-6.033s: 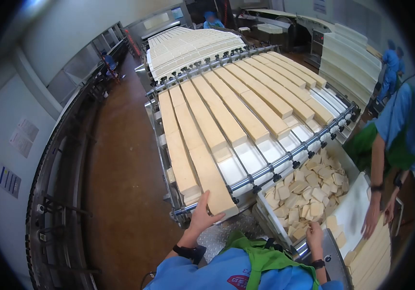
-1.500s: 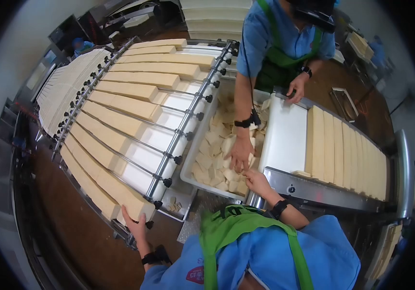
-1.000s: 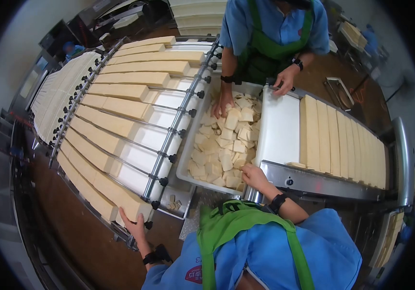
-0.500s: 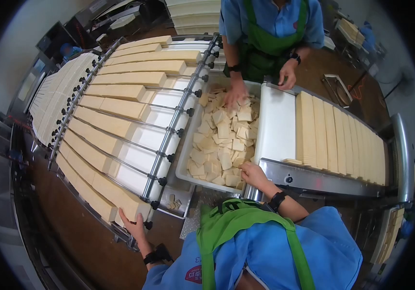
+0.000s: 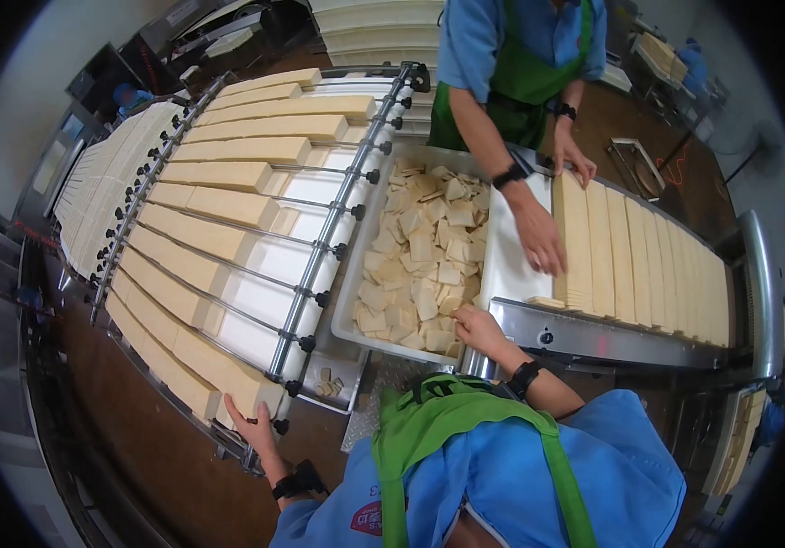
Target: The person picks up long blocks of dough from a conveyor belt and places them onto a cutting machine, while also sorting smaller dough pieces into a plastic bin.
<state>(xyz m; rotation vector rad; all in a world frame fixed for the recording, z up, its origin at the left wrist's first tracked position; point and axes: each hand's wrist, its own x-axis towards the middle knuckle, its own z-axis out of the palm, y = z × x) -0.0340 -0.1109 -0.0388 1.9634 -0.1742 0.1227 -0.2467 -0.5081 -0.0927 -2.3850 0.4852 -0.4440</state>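
At the near end of a long row of pale, flat sheets (image 5: pixel 223 374) on the left conveyor, my left hand (image 5: pixel 253 427) rests against the row's end with fingers spread. My right hand (image 5: pixel 482 331) is at the near right corner of a white bin (image 5: pixel 341 315), its fingers bent in. Whether a piece is between those fingertips is hidden. Loose square pale pieces (image 5: pixel 421 247) fill the bin. Right of it, more rows of pale sheets (image 5: pixel 602 251) stand on a second conveyor (image 5: pixel 509 247).
Metal guide rods and a rail with black knobs (image 5: pixel 322 299) cross the left conveyor. Across the bin, a co-worker's hands (image 5: pixel 541 239) touch the nearest row on the right conveyor. A small tray (image 5: pixel 342 376) with scraps sits low beside the bin.
The co-worker's hand has left the bin's loose pieces and moved right; both of their hands are now at the first row on the right conveyor. My hands have stayed in place.
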